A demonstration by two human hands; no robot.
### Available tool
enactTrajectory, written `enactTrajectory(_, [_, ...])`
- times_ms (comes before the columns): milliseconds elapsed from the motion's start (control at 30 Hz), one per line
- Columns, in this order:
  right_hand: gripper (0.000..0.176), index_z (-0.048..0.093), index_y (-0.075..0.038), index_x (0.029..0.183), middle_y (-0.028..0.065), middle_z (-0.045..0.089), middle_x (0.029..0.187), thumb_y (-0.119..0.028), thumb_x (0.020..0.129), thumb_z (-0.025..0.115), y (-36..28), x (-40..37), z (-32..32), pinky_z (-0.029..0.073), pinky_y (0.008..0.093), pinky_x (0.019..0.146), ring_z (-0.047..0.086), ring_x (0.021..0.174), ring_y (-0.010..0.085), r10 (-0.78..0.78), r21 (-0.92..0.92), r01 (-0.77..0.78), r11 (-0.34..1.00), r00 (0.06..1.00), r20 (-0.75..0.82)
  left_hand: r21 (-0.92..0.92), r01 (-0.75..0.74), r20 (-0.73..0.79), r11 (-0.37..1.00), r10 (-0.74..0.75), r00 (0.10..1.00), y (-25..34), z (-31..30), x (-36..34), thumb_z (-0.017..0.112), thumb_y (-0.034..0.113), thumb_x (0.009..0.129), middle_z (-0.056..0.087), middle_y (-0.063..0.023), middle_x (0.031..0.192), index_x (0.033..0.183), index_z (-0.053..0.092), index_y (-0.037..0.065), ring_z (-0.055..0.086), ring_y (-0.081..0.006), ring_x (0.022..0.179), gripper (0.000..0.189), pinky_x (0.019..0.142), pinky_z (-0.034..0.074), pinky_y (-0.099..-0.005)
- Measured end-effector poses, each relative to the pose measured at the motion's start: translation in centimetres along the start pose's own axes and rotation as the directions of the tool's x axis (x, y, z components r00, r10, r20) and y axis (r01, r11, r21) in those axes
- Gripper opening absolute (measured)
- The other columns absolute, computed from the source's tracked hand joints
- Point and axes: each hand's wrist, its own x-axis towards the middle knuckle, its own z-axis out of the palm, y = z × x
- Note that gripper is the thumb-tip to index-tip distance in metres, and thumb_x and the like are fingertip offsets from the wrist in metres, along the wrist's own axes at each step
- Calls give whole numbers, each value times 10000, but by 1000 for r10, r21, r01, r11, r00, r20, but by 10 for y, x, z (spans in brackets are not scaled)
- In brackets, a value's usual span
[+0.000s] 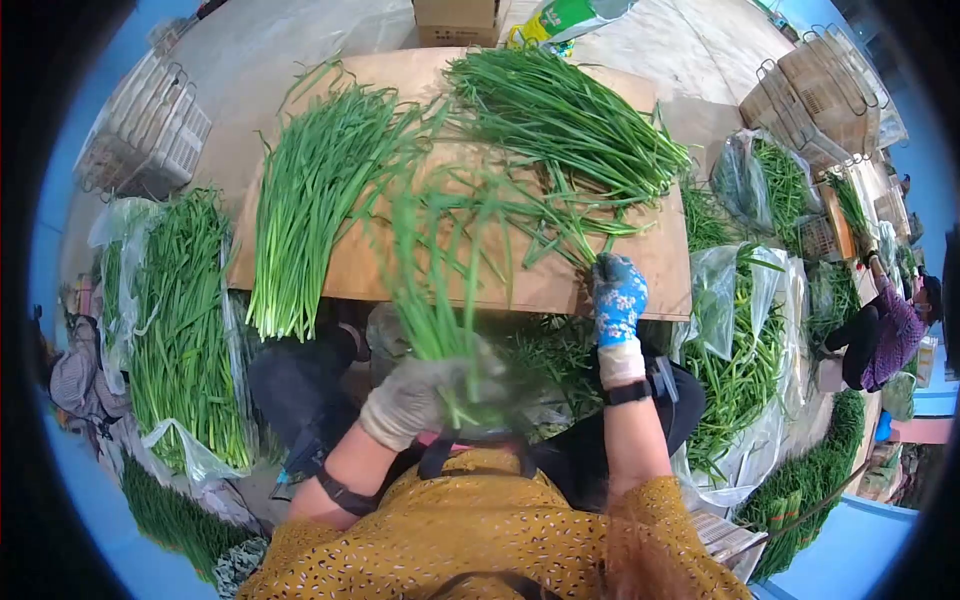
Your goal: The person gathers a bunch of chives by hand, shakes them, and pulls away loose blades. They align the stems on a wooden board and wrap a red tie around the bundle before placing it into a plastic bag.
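Observation:
My left hand [420, 395], in a whitish work glove, is closed around a small bunch of garlic chives [425, 310]. The bunch stands upright in front of the board's near edge, and it is smeared by motion. My right hand [620, 295], in a blue flowered glove, is at the near right edge of the wooden board [545, 285]. Its fingers are closed on the ends of a few loose chives [575, 235] that trail across the board. A neat pile of chives [320, 190] lies at the board's left, and a larger pile [570, 120] at its far right.
Plastic-lined containers of chives stand at the left [185, 320] and right [745, 370]. Stacked crates [150, 125] are at the far left, more crates [815, 100] at the far right. A cardboard box [455, 20] sits beyond the board. Another person [890, 335] works at the right.

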Motion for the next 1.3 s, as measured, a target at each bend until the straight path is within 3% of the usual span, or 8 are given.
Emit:
enactTrajectory(200, [166, 694, -65, 910, 141, 675, 842, -172, 783, 705, -64, -83, -18, 509, 335, 669, 656, 745, 289, 377, 679, -561, 473, 826, 419, 238, -33, -275, 971, 100, 956, -4, -38, 37, 685, 153, 833, 606, -38, 842, 1147, 544, -23, 576, -126, 655, 387, 645, 522, -298])
enactTrajectory(367, [178, 693, -44, 895, 137, 675, 814, -154, 761, 733, -78, -87, -37, 516, 315, 692, 661, 734, 262, -11, 596, -158, 787, 963, 270, 269, 128, -338, 955, -31, 941, -28, -42, 65, 704, 219, 827, 631, -45, 916, 1051, 605, 10, 614, -139, 766, 322, 708, 546, -296])
enactTrajectory(500, [290, 662, -81, 999, 138, 636, 951, -135, 722, 725, -8, -22, -28, 483, 388, 724, 607, 855, 315, 56, 76, -50, 996, 995, -88, 62, 74, -339, 995, -49, 940, -24, -34, 63, 711, 204, 821, 644, -102, 1004, 1000, 606, 20, 637, -215, 827, 277, 803, 557, -410])
enactTrajectory(667, [183, 681, -71, 827, 152, 636, 763, -183, 696, 740, -10, -36, -21, 496, 392, 674, 632, 730, 303, 150, 233, -172, 957, 983, 110, 75, 55, -458, 996, -15, 889, -26, -50, 71, 732, 188, 803, 619, -65, 854, 982, 612, 40, 611, -174, 689, 261, 702, 577, -416])
enactTrajectory(1033, [116, 623, -64, 923, -58, 581, 771, -171, 879, 613, -74, -95, -31, 409, 206, 622, 516, 669, 60, 252, 566, -807, -170, 520, 816, 156, -28, -471, 987, 99, 877, -59, -33, 77, 682, 212, 847, 639, -69, 826, 972, 612, 26, 630, -174, 712, 235, 629, 540, -281])
enactTrajectory(1133, [102, 640, -72, 892, -19, 594, 747, -164, 852, 629, -48, -83, -46, 454, 247, 631, 567, 673, 121, -12, 540, -755, 372, 578, 816, -75, -193, -346, 978, 156, 925, -26, -12, 64, 656, 208, 865, 656, -86, 887, 992, 613, 31, 657, -224, 770, 222, 683, 574, -339])
enactTrajectory(1200, [174, 699, -107, 900, 154, 659, 862, -162, 739, 659, -1, -42, -59, 517, 367, 723, 627, 832, 347, -464, 448, 162, 879, 501, 731, -116, -302, -294, 946, 258, 921, 8, -8, 50, 629, 190, 881, 664, -89, 934, 1039, 608, 54, 667, -265, 800, 210, 724, 584, -412])
enactTrajectory(1300, [386, 650, -75, 1063, 159, 662, 975, -50, 678, 652, 41, 31, -32, 503, 407, 758, 629, 874, 330, -211, 253, 173, 952, 968, 132, -92, -337, -364, 937, 283, 887, 7, -35, 51, 621, 203, 886, 645, -49, 907, 1142, 562, 85, 662, -215, 762, 288, 748, 574, -445])
